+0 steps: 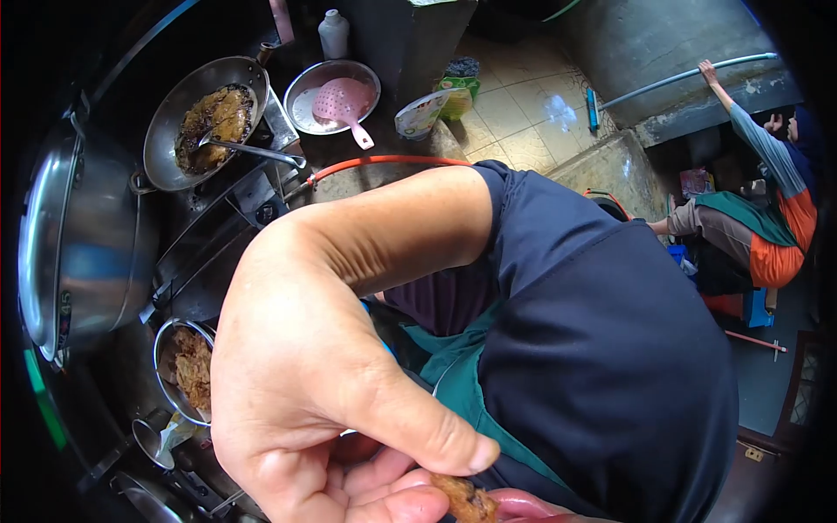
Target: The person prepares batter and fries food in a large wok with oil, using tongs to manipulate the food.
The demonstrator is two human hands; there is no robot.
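Observation:
My right hand (323, 375) is bent back toward my face, its thumb and fingers pinching a small browned piece of fried food (466, 499). The piece touches what looks like my lips at the bottom edge. My left hand does not show. Beyond the right wrist, a wok (163, 131) holds bubbling oil and a wide golden fried mass (225, 118). A long-handled metal ladle (261, 152) rests in it. Partly hidden by my hand, a round metal container (166, 383) holds browned fried pieces (190, 366).
A large metal pot (96, 235) stands at left. A pink strainer (338, 100) lies in a metal basin (301, 122) near a white bottle (334, 37). An orange hose (392, 159) runs behind my forearm. Another person (776, 200) sits at right, one hand on a long pipe (680, 80).

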